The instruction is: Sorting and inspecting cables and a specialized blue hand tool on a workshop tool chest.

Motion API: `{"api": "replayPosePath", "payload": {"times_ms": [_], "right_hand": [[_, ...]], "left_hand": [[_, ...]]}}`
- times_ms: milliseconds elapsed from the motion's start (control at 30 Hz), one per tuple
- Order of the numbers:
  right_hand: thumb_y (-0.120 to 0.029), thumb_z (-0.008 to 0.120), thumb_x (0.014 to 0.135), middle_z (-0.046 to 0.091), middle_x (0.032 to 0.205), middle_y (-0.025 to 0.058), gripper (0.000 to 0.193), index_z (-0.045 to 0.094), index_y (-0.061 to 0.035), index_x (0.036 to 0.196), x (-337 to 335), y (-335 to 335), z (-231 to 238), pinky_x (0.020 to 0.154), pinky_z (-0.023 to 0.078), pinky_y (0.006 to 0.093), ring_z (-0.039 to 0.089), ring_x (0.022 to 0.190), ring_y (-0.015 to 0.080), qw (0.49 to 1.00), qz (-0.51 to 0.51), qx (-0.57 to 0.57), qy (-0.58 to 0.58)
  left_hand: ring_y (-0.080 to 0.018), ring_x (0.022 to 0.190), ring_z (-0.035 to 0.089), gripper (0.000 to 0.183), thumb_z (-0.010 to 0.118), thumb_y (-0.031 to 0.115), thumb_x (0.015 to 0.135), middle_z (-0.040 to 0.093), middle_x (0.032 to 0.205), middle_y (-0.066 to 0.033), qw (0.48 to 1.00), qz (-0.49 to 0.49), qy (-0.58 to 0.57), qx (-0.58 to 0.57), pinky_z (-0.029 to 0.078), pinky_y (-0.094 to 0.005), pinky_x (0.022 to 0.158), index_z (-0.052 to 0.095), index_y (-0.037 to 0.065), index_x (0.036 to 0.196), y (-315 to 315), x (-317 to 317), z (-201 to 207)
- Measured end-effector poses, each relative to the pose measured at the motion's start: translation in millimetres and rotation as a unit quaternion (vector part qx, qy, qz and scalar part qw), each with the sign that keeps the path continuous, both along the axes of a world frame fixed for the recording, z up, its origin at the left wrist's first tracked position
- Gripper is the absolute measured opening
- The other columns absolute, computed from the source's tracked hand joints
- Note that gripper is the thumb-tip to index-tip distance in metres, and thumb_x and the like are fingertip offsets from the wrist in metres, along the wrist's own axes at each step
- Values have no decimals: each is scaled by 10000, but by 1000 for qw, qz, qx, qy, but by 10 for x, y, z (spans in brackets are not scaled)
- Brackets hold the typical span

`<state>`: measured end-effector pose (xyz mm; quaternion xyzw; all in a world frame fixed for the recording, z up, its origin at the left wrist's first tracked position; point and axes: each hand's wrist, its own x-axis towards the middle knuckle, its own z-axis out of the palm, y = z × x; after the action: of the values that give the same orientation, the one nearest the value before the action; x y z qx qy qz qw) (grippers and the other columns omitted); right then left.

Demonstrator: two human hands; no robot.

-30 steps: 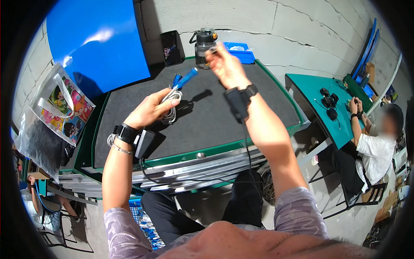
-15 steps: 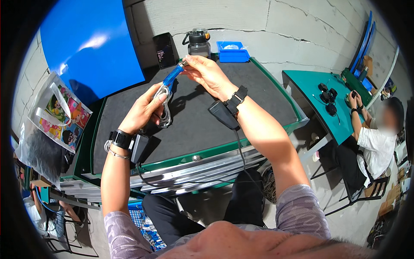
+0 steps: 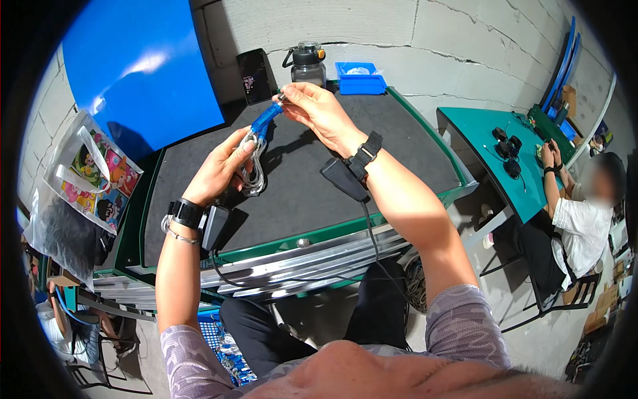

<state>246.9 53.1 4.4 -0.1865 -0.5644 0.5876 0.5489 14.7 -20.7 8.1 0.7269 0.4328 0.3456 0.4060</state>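
Nearest to us, 2 bare forearms rise from the lower edge over the metal front rail of a green-framed table (image 3: 425,143) with a dark mat top. Each wrist wears a black strap with a small black box, and a thin cord hangs from each box toward the lap.

The left hand (image 3: 222,166) is closed around a coil of pale cable (image 3: 252,174), the loops bunched under its fingers just above the mat, left of centre. From that bundle a blue cable end (image 3: 266,120) slants up and away to the right hand (image 3: 318,110), whose thumb and fingertips pinch its far tip (the tip itself is too small to make out).

Farther back, against the block wall, we see a black phone (image 3: 252,74) propped upright, a dark bottle with a handle (image 3: 307,63) just right of it, and a blue bin (image 3: 360,78) right again. A large blue panel (image 3: 139,73) leans at far left, with a printed plastic bag (image 3: 90,173) below it.

On the right, well apart, another person (image 3: 578,219) sits at a teal table (image 3: 482,143).
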Motion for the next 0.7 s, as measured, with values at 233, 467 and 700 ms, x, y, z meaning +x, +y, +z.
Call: {"api": "replayPosePath", "payload": {"times_ms": [233, 467, 700], "right_hand": [[-248, 701, 908, 682, 1000, 36, 297, 601, -46, 1102, -28, -70, 42, 799, 512, 236, 640, 912, 95, 998, -44, 47, -8], [-206, 710, 900, 676, 984, 45, 287, 597, -37, 1104, -31, -78, 54, 802, 515, 220, 639, 913, 96, 998, -45, 52, 6], [-208, 697, 907, 680, 1003, 54, 299, 596, -35, 1128, -62, -81, 33, 823, 530, 237, 647, 928, 105, 998, -10, 66, 18]], "left_hand": [[-26, 629, 500, 474, 479, 392, 1019, 523, 757, 32, 1000, -2, -8, -6, 426, -177, 511, 453, 114, 1402, 6, -10, -1], [-36, 653, 528, 470, 514, 374, 1008, 553, 814, 14, 997, 3, -68, -26, 435, -186, 510, 459, 109, 1391, -14, 37, -11], [-53, 562, 537, 445, 543, 389, 992, 603, 868, -20, 997, 38, -63, 7, 404, -178, 477, 493, 96, 1323, 31, 2, -3]]}}
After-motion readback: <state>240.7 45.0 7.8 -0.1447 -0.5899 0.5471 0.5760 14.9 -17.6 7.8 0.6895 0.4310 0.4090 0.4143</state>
